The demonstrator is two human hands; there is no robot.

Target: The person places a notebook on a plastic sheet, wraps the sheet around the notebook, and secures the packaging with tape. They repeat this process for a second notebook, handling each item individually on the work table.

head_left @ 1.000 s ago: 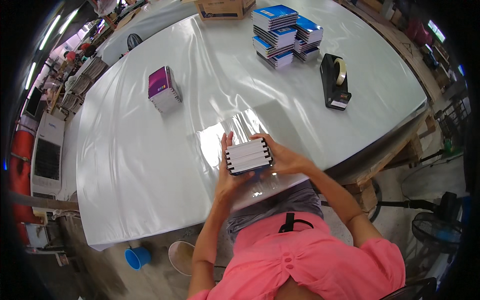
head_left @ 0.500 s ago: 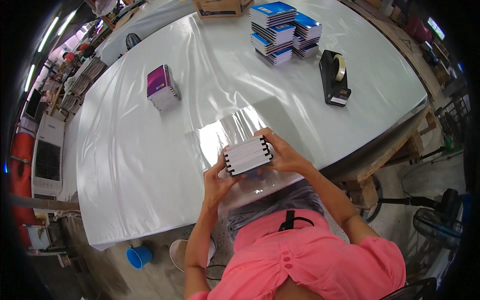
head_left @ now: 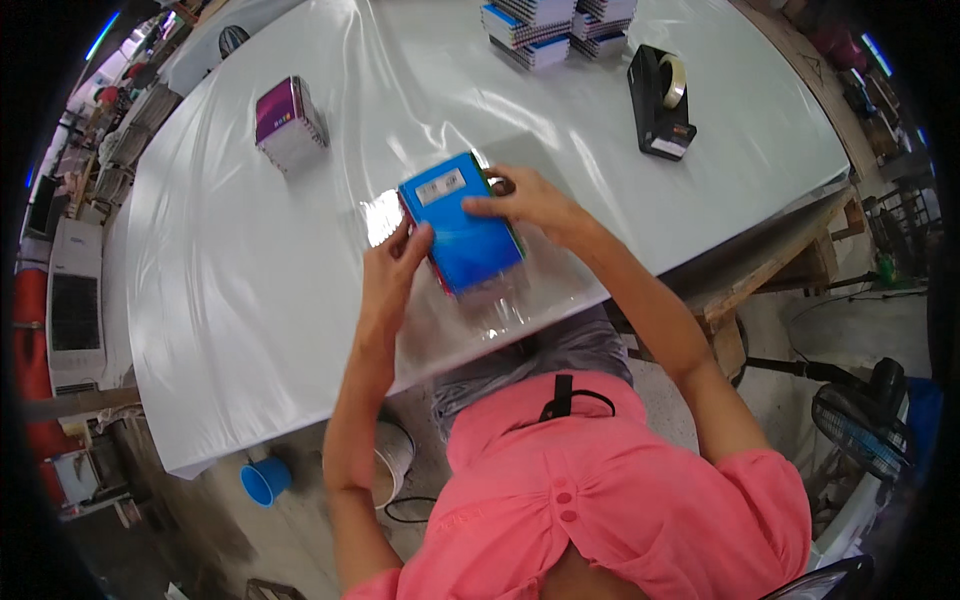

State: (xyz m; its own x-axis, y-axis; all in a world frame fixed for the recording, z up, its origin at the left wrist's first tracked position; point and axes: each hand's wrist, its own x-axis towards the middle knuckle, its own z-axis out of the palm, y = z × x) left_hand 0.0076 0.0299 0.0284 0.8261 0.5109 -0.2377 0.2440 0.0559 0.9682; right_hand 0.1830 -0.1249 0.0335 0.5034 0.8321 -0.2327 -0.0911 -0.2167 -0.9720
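Observation:
A stack of notebooks with a blue cover on top and a white label near its far end lies between my hands. Red and green edges peek out along its sides. My left hand grips its left side, thumb over the cover's edge. On the opposite side my right hand holds it, its thumb resting on the cover and the other fingers around the far right edge. Beneath the stack, a clear plastic sheet with shiny creases is spread near the table's front edge.
A purple-covered notebook stack stands at left on the white-covered table. Piles of blue spiral notebooks are at the back. A black tape dispenser sits at right. On the floor are a blue bucket and a fan.
The held stack has turned from showing its page edges and black bindings to lying with the blue cover up. Both hands have shifted to its sides. The whole view has moved slightly.

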